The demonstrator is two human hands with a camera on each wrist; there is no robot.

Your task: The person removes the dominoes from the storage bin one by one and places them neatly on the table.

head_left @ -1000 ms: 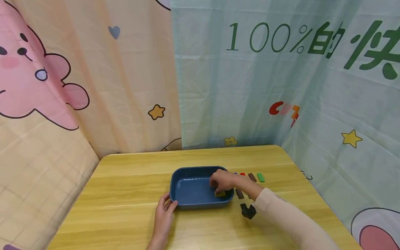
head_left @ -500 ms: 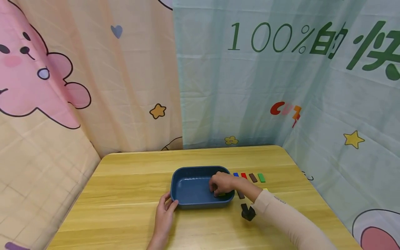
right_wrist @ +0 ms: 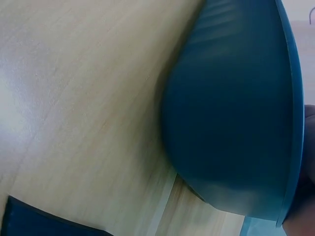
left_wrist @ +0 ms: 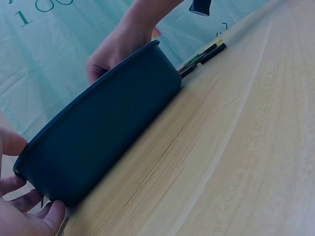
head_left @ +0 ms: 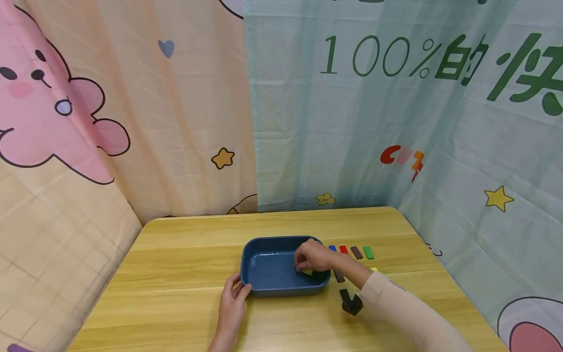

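Note:
A deep blue rectangular basin (head_left: 270, 269) stands on the wooden table. My left hand (head_left: 231, 305) holds its near left corner, one digit on the rim and the others against the outer wall in the left wrist view. My right hand (head_left: 313, 255) reaches over the right rim into the basin, fingers curled down. Its fingertips pinch a small yellow block (head_left: 308, 272), mostly covered by the hand. In the right wrist view the basin wall (right_wrist: 231, 113) hides most of that hand.
Right of the basin lie flat blocks: blue (head_left: 333, 248), red (head_left: 343, 250), brown (head_left: 357, 252), green (head_left: 368, 252) and dark brown (head_left: 339, 275). A yellow piece (head_left: 374, 269) shows past my forearm. A black strip (right_wrist: 44, 221) lies nearer. Patterned curtains (head_left: 299, 122) surround the table.
My right hand's fingers have shifted slightly inside the basin, and the yellow block in them looks a little turned and more covered. The left hand and basin stay put.

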